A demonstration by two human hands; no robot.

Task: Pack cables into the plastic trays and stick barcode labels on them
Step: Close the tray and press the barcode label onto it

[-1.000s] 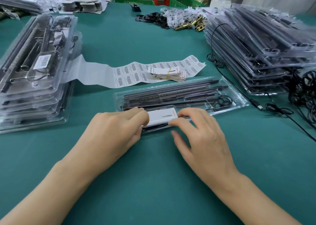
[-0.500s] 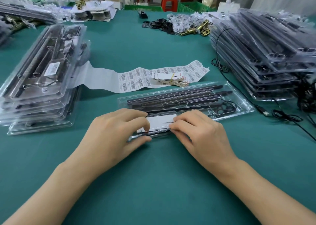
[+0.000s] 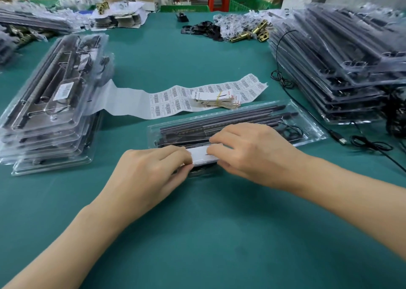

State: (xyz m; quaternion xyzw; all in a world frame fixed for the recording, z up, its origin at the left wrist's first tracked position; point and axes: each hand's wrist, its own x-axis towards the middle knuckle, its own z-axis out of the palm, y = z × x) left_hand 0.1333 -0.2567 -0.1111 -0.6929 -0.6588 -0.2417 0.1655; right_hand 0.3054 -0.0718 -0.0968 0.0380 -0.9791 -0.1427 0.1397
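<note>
**Risk: a bent or crooked fit**

My left hand (image 3: 153, 174) pinches the white card (image 3: 201, 154) by its left end and my right hand (image 3: 252, 154) pinches its right end, at the near edge of the clear tray (image 3: 314, 133) on the bench (image 3: 197, 234). Cable (image 3: 293, 131) sits coiled in the tray's right end. Uneven push w/ either hand could buckle the card or skid the tray.

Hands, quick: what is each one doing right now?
Left hand: pinches the white card at its left end.
Right hand: pinches the white card's right end.

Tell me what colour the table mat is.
The table mat is plain teal green, seen best in the head view.
</note>
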